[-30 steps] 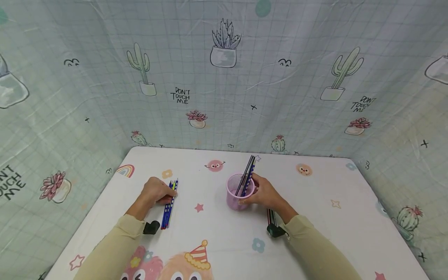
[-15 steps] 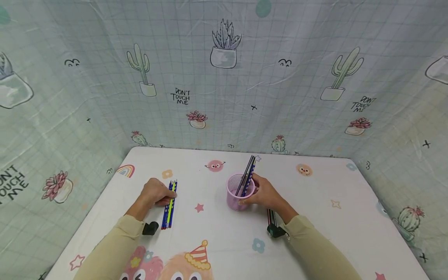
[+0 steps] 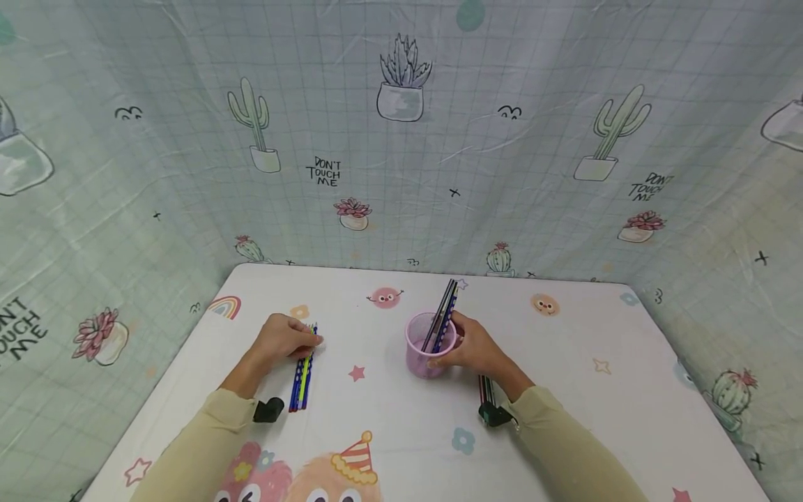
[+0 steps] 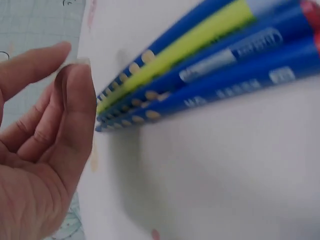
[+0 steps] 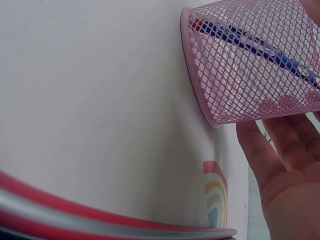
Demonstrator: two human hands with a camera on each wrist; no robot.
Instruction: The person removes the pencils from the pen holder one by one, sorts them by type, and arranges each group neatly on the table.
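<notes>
My right hand (image 3: 479,348) grips a pink mesh pencil cup (image 3: 417,359), which stands upright with several dark and blue dotted pencils (image 3: 444,317) leaning in it. In the right wrist view, fingers curve around the mesh of the cup (image 5: 255,65). My left hand (image 3: 285,338) is over the upper end of several pencils (image 3: 301,387) lying side by side on the table, blue dotted ones and a yellow-green one. The left wrist view shows the left hand (image 4: 45,125) with thumb and index fingertip slightly apart, and the pencils (image 4: 215,65) pass behind the thumb.
More dark and red striped pencils (image 3: 484,390) lie under the right wrist, between the cup and the sleeve. A black wrist camera (image 3: 268,410) sits beside the left pencils. The white table (image 3: 401,432) has printed cartoons, and a patterned curtain (image 3: 401,188) hangs behind it.
The yellow-green pencil has turned up among the blue ones on the left. My left hand has loosened from the pencils and shifted slightly up. The right hand and cup have stayed put.
</notes>
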